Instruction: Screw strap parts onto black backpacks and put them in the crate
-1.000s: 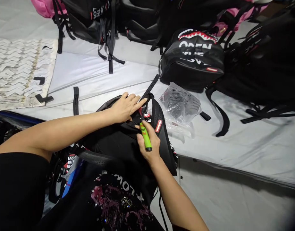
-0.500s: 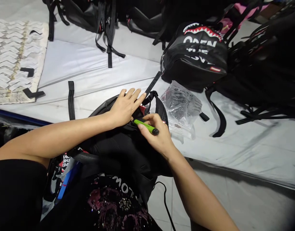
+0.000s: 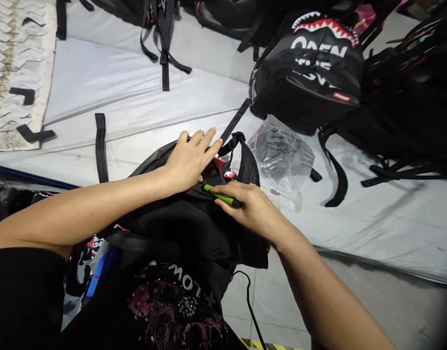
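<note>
The black backpack [image 3: 194, 214] lies nearest, in front of the person. The right hand [image 3: 252, 206] pinches a green lighter [image 3: 220, 196] between thumb and fingers, its tip touching the top seam of the backpack. The left hand [image 3: 190, 158] lies flat on the backpack, fingers spread, gripping nothing. I think the lighter could slip or mark the fabric, because the left hand is just beside its tip. Beyond the backpack lies a clear plastic bag [image 3: 282, 158], and farther away a shark-mouth backpack [image 3: 311, 68].
</note>
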`<action>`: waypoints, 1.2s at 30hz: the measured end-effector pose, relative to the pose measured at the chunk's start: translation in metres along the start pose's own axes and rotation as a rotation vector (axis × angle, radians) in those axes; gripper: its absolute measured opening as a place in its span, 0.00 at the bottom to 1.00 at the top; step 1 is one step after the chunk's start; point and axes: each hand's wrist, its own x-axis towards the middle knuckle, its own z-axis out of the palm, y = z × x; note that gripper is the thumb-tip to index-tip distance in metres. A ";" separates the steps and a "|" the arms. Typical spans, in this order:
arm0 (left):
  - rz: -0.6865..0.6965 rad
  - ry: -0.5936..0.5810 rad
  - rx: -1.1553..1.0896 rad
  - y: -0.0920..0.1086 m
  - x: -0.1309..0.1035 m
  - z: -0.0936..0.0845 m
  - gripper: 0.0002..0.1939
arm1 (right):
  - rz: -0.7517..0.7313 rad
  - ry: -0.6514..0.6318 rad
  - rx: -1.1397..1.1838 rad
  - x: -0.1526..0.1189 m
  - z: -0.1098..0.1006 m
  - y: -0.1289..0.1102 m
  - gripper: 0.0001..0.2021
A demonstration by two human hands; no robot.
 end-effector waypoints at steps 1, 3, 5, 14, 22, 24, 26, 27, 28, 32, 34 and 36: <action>0.000 0.002 -0.005 0.000 0.000 0.000 0.47 | 0.012 -0.028 -0.042 0.001 -0.001 -0.002 0.13; 0.000 0.003 -0.012 -0.001 -0.001 0.001 0.47 | 0.022 -0.062 -0.090 0.002 -0.004 -0.005 0.14; -0.001 0.005 -0.020 -0.001 -0.001 0.003 0.47 | 0.010 -0.070 -0.092 0.003 -0.007 -0.006 0.15; -0.006 0.006 -0.044 -0.003 0.000 0.005 0.47 | -0.002 -0.125 -0.133 0.010 -0.008 -0.009 0.14; -0.006 -0.006 -0.045 -0.003 -0.001 0.003 0.45 | -0.003 -0.104 -0.090 0.012 -0.006 -0.010 0.15; -0.003 -0.004 -0.042 -0.004 -0.001 0.003 0.45 | 0.008 -0.107 -0.089 0.012 -0.006 -0.011 0.15; -0.002 -0.001 -0.043 -0.004 -0.001 0.004 0.45 | 0.024 -0.123 -0.114 0.012 -0.005 -0.012 0.15; -0.002 -0.002 -0.045 -0.004 -0.001 0.004 0.45 | 0.029 -0.120 -0.122 0.011 -0.005 -0.012 0.15; -0.002 -0.006 -0.047 -0.004 -0.001 0.004 0.46 | 0.032 -0.112 -0.124 0.011 -0.005 -0.012 0.15; 0.003 -0.005 -0.041 -0.003 -0.001 0.005 0.45 | 0.056 -0.094 -0.136 0.012 -0.003 -0.014 0.14; 0.004 -0.003 -0.044 -0.004 -0.001 0.004 0.45 | 0.056 -0.076 -0.124 0.013 -0.001 -0.016 0.14; 0.012 -0.016 -0.051 -0.006 0.000 0.002 0.45 | 0.062 -0.044 -0.102 0.012 0.002 -0.018 0.14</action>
